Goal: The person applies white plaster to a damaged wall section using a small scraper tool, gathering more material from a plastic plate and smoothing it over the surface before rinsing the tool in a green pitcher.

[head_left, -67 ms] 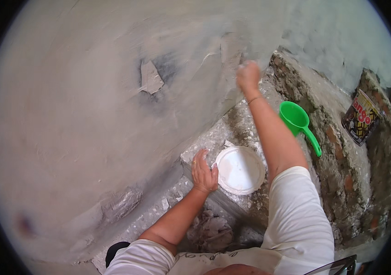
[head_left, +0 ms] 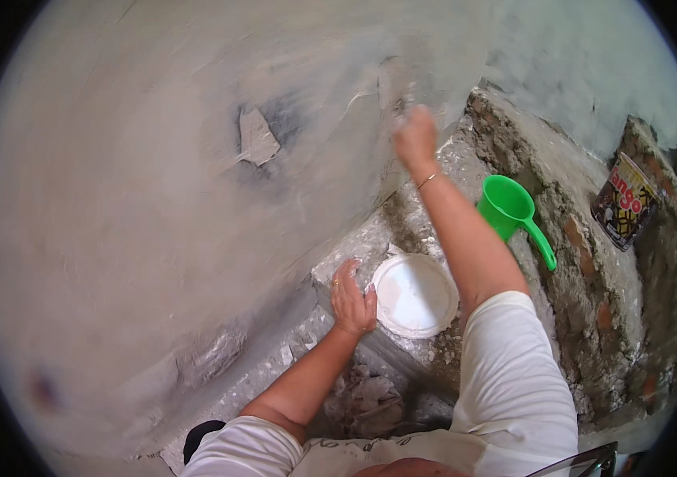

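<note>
On ledge, white tub beside left fingers

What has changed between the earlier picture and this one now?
The right hand, blurred, has moved slightly left in front of the wall; no grasp or release is visible. The left hand stays beside the round white dish; the green dipper also stayed.

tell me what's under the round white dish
A gritty, white-speckled step shows around the white dish, with the left hand at the dish's left edge. What lies directly underneath is covered and can't be seen.
</note>
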### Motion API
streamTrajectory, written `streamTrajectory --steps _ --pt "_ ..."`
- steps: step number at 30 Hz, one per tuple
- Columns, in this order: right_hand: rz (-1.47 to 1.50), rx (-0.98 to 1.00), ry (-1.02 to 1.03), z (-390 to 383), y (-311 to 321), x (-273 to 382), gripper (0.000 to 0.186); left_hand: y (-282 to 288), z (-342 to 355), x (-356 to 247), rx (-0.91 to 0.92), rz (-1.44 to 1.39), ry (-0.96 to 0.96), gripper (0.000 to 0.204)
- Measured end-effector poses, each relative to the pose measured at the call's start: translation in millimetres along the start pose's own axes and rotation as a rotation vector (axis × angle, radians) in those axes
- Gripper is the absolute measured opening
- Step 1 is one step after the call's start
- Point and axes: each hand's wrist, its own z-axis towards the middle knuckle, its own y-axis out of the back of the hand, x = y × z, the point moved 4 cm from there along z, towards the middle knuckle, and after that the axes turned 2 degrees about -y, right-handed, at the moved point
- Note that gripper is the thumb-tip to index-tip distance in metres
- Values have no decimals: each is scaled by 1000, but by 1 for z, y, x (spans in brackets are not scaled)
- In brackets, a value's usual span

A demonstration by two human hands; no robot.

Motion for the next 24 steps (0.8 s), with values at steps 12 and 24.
streamTrajectory --steps 12,24 --pt "114 42 -99 20 101 16 15 8 2 -3 0 94 -33 51" --pt "258 301 174 -50 98 121 21 11 1 -2 25 139 -27 51"
